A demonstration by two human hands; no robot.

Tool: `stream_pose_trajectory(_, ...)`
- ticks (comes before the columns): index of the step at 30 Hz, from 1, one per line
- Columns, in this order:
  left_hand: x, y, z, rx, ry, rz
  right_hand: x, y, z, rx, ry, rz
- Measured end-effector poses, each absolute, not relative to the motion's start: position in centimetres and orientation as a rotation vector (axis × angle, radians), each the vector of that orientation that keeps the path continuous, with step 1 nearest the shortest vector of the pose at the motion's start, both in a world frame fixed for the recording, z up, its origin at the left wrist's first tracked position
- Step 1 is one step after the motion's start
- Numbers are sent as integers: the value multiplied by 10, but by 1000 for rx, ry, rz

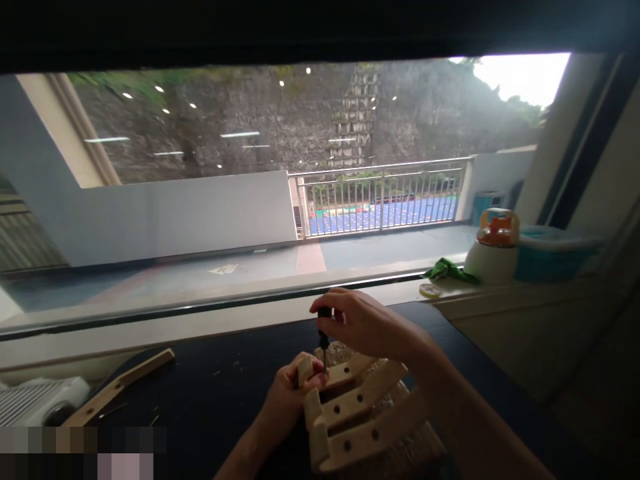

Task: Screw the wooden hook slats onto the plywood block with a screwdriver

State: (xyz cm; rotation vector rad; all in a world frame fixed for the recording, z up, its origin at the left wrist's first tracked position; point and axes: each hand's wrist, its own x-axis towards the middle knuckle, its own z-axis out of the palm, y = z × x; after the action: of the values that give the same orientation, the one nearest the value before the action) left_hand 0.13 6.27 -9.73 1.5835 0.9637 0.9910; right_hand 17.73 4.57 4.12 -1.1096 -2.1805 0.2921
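Note:
A pale wooden assembly (350,413) of slats with dark screw holes lies on the dark table (220,387) in front of me. My right hand (365,323) is closed round the black handle of a small screwdriver (324,333), held upright with its tip down at the assembly's top slat. My left hand (293,393) grips the near left end of that top slat, right beside the screwdriver's tip.
A loose wooden strip (123,383) lies on the table at the left, next to a white ribbed object (35,400). On the sill to the right stand a white and orange toy (495,247), a blue tub (550,253) and a green cloth (447,270). A wide window runs behind the table.

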Motion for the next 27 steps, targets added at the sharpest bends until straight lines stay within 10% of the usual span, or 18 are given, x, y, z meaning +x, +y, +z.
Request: stream_pose_trajectory(27,3,58,-91,1535,949,995,171,33,45,-1080,-2221,285)
